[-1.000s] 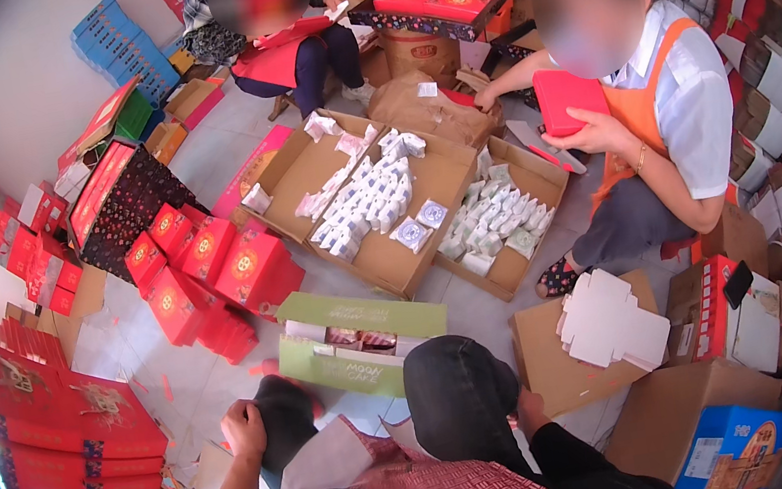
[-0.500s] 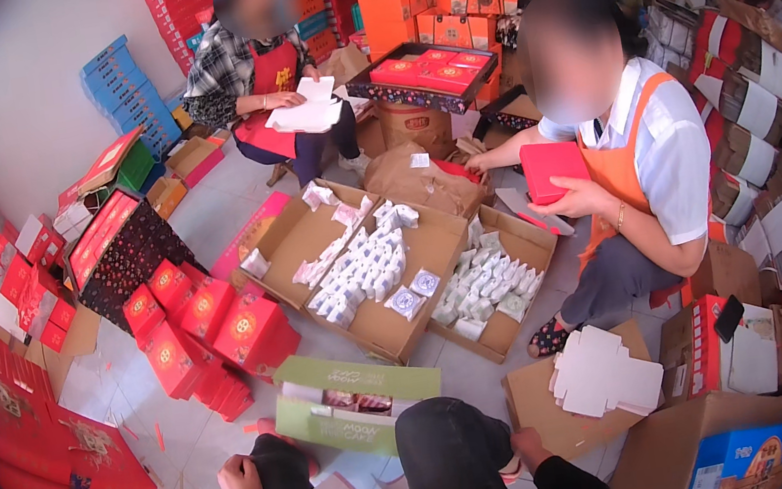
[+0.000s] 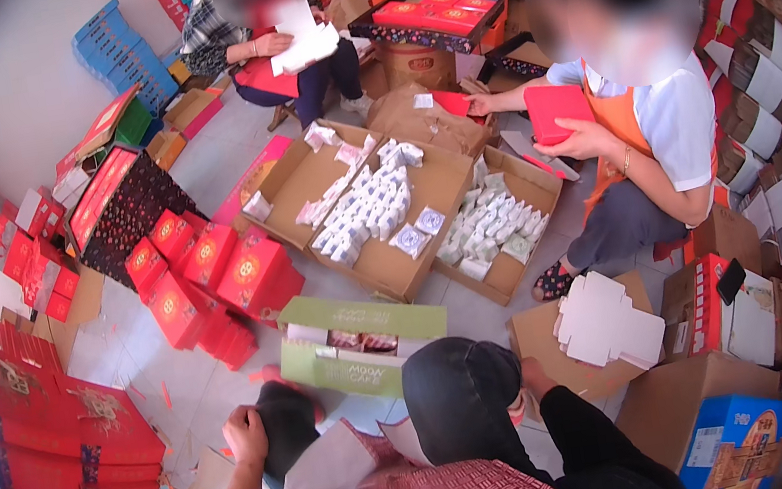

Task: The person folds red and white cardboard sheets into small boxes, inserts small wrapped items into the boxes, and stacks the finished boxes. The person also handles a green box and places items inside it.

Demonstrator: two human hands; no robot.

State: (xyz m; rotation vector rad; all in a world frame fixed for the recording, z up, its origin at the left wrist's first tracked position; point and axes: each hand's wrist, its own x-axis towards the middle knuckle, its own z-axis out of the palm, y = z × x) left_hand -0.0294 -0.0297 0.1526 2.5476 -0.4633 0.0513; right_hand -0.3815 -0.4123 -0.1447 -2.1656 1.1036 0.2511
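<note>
My left hand [image 3: 245,434] is curled into a loose fist by my left knee, with nothing showing in it. My right hand [image 3: 535,380] rests against the outer side of my right knee, its fingers mostly hidden. Between my knees and the trays stands a green box [image 3: 364,334] with small packs inside, seen through its open side. Neither hand touches it. Beyond it lie shallow cardboard trays [image 3: 387,286] holding many small white wrapped packets [image 3: 370,202]. Another tray [image 3: 493,285] holds more packets.
Red gift boxes [image 3: 249,276] are stacked at left. A co-worker at right holds a red box [image 3: 559,113]; another at the back holds white card [image 3: 305,40]. Flat white cartons [image 3: 604,319] lie on cardboard at right, near a blue-sided carton [image 3: 733,436].
The scene has shifted slightly in my view. The back co-worker has lifted the white card higher. The right co-worker's far hand now shows at a red piece. My hands stay by my knees.
</note>
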